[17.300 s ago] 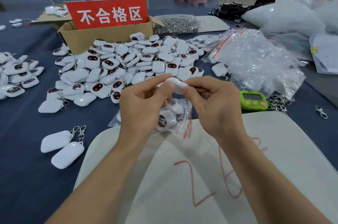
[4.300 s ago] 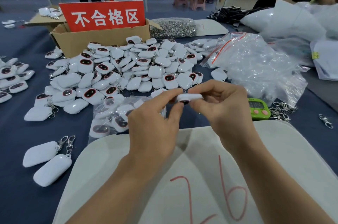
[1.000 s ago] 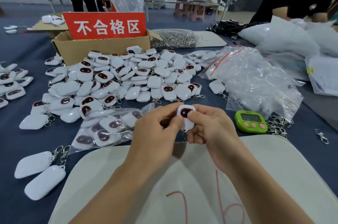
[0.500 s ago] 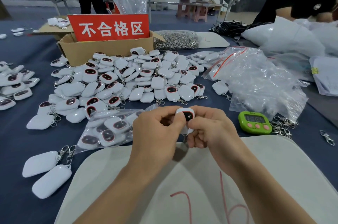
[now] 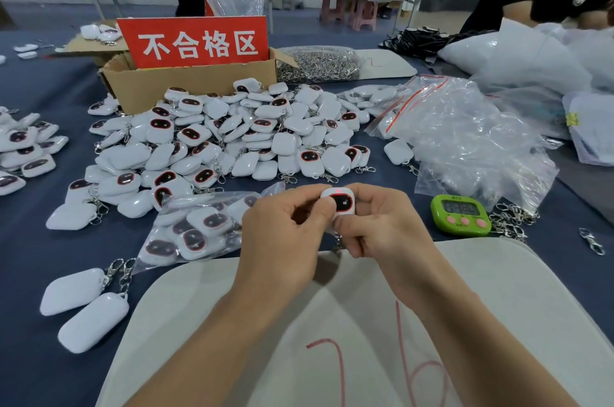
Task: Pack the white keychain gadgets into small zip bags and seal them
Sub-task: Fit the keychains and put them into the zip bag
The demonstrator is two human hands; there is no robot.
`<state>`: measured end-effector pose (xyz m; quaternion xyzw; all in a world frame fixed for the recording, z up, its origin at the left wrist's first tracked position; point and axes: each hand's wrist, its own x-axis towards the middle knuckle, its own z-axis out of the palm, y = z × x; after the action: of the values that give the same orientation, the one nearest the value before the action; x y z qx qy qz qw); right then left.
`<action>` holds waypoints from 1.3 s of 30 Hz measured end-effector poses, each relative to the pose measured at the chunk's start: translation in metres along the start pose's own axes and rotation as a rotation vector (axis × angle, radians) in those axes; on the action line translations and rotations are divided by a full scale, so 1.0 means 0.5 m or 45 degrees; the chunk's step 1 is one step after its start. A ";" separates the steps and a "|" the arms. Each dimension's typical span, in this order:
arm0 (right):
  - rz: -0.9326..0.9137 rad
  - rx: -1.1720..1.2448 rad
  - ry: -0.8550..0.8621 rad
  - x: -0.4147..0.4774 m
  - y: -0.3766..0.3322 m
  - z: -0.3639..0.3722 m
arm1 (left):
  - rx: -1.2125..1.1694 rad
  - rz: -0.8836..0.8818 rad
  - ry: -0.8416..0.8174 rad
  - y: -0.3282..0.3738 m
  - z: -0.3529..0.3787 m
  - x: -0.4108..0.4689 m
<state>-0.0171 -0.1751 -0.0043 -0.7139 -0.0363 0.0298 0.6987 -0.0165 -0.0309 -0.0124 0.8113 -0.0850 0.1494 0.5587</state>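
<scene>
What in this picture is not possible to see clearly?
Head view only:
held gadget: lower part covered by left hand and right hand.
green timer: digits too small.
cardboard box: inside hidden by its wall and the red sign.
red number on white pad: cut off by bottom edge.

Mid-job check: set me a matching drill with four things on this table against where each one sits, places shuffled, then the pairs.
Things
1. timer
2. cardboard box
3. filled zip bag
4. gadget with its screen showing

Places
A. pinched between the left hand and right hand
B. behind the gadget pile, with a red sign standing in it
C. on the blue cloth, right of the hands
D. lying flat, left of the hands

Pairs: 1-C, 2-B, 3-D, 4-A
</scene>
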 end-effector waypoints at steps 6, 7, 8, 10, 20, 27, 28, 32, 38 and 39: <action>-0.006 -0.015 0.011 0.000 -0.001 0.004 | 0.013 0.031 0.044 -0.003 0.003 -0.002; 0.000 -0.006 0.031 0.000 0.000 0.005 | 0.023 0.044 0.059 -0.001 0.002 -0.004; -0.003 -0.006 0.062 -0.001 0.001 0.005 | 0.047 0.065 0.075 0.001 0.001 -0.006; -0.061 -0.103 0.162 -0.002 0.002 0.004 | 0.132 0.108 0.105 0.003 0.000 -0.010; -0.538 -0.617 0.426 -0.011 0.005 -0.010 | 0.284 0.234 0.227 0.004 -0.005 -0.023; -0.276 -0.124 0.295 -0.009 -0.014 -0.011 | 0.283 0.352 0.132 -0.001 -0.011 -0.017; -0.194 -0.008 0.260 -0.009 -0.016 -0.013 | 0.298 0.402 0.118 -0.004 -0.012 -0.014; 0.030 0.125 0.184 -0.002 -0.021 -0.023 | 0.247 0.351 0.052 -0.007 -0.012 -0.013; -0.061 -0.053 0.081 -0.005 -0.020 -0.018 | 0.263 0.248 0.096 -0.015 -0.020 -0.004; -0.069 -0.070 0.067 -0.006 -0.019 -0.018 | 0.250 0.219 0.089 -0.016 -0.022 -0.003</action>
<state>-0.0191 -0.1840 0.0055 -0.7322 -0.0379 -0.0088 0.6800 -0.0170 -0.0179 -0.0164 0.8462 -0.1196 0.2325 0.4643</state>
